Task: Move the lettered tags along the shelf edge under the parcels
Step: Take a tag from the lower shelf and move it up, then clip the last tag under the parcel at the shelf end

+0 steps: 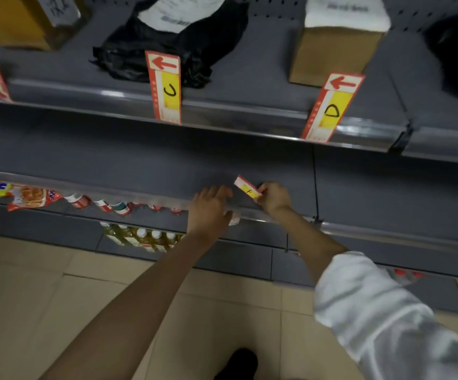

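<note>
The F tag (247,187) sits pinched in the right hand (274,198) just above the lower shelf's clear edge strip (99,189), tilted and not seated. The left hand (211,207) rests spread and empty on the strip beside it. Pushed in at that slant, the tag may buckle or slip out, unlike the C tag (166,89) and D tag (332,108) clipped above.

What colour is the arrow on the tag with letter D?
Red, on a pale background, on the D tag; the head view shows it.
</note>
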{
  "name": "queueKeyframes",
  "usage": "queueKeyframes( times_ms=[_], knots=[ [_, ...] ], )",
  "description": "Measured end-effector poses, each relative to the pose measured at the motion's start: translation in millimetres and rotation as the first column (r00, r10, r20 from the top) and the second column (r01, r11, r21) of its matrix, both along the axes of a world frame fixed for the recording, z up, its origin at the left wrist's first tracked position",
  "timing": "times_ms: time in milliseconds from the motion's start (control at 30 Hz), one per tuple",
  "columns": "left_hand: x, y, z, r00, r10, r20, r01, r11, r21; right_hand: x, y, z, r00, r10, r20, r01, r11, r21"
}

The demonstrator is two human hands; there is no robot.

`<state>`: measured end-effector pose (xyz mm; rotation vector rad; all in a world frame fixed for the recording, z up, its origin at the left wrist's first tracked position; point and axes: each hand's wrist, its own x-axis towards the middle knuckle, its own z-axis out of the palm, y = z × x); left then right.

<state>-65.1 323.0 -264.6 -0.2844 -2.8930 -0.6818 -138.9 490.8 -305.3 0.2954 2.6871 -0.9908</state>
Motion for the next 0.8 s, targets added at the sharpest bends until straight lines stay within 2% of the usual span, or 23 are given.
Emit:
queueKeyframes(
  times_ms=[67, 133, 200, 300, 367, 467, 600, 700, 800],
  knots=[
    [3.5, 4.4, 9.4, 0.999, -0.046, -0.027, 0.046, 0.999, -0.002, 9.6, 5.4, 8.2, 0.998, -0.028, -0.048, 0.023, 0.996, -0.087],
    [7.3, 9.1, 24.5, 0.994, -0.095, -0.045, 0.095, 0.995, 0.008, 22.3, 18.0, 23.5, 0.999, 0.019, -0.044, -0.024, 0.993, -0.111],
    [11.5, 14.5, 44.0, 0.983, -0.168, -0.075, 0.170, 0.985, 0.024, 36.4, 37.4, 47.7, 0.988, 0.154, 0.028, -0.151, 0.985, -0.081],
    [18.9, 35.2, 78.2, 0.932, -0.337, -0.134, 0.330, 0.941, -0.069, 63.3, 77.8, 95.9, 0.943, 0.314, 0.105, -0.314, 0.949, -0.024],
    [23.4, 63.5, 102.8, 0.884, -0.431, -0.180, 0.414, 0.902, -0.123, 83.4, 110.8, 129.1, 0.918, 0.368, 0.149, -0.370, 0.929, -0.014],
    [29.0, 126.3, 138.8, 0.807, -0.531, -0.260, 0.525, 0.845, -0.098, 115.7, 170.4, 180.5, 0.887, 0.394, 0.239, -0.413, 0.910, 0.034],
    [38.1, 219.3, 177.6, 0.696, -0.628, -0.348, 0.644, 0.760, -0.083, 153.5, 255.2, 236.5, 0.943, 0.258, 0.212, -0.284, 0.953, 0.103],
    [40.7, 280.8, 196.4, 0.638, -0.668, -0.383, 0.693, 0.715, -0.093, 175.1, 319.3, 270.0, 0.986, 0.134, 0.097, -0.150, 0.972, 0.182],
    [36.8, 335.2, 209.6, 0.615, -0.666, -0.423, 0.689, 0.714, -0.122, 190.4, 377.9, 297.7, 0.999, 0.041, -0.014, -0.038, 0.978, 0.205]
  ],
)
